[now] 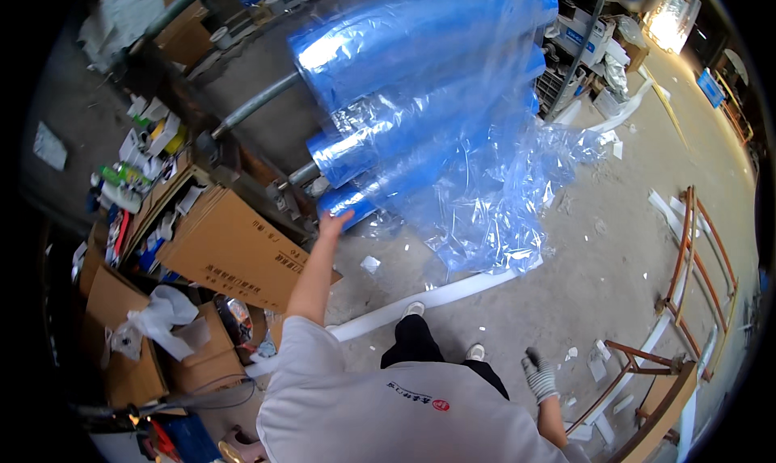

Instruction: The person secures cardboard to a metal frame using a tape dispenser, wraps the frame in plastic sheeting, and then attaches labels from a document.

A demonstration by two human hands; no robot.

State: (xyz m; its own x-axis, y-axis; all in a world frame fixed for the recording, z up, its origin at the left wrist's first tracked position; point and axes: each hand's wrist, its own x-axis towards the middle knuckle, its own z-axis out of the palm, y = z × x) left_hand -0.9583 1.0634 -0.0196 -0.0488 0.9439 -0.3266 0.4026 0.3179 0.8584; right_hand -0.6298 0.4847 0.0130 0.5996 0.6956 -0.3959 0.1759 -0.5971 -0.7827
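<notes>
Several rolls of blue clear plastic film hang one below another on metal bars. My left hand [335, 220], bare, reaches forward and touches the left end of the lowest blue film roll [349, 206]; its visible fingers are spread against it. Above that roll sit a middle roll [335, 157] and a large top roll [323, 63]. Loose crumpled film [493, 212] drapes from the rolls to the floor at the right. Low by my right side hangs my right hand [539, 376], in a grey-and-white striped glove, holding nothing, its fingers loosely extended.
A long white foam strip [428, 297] lies across the floor by my feet. Flattened cardboard [242, 249] and open boxes [121, 334] crowd the left. Brown metal frames [687, 269] stand at the right among white scraps. A loaded shelf [586, 38] is at the far right.
</notes>
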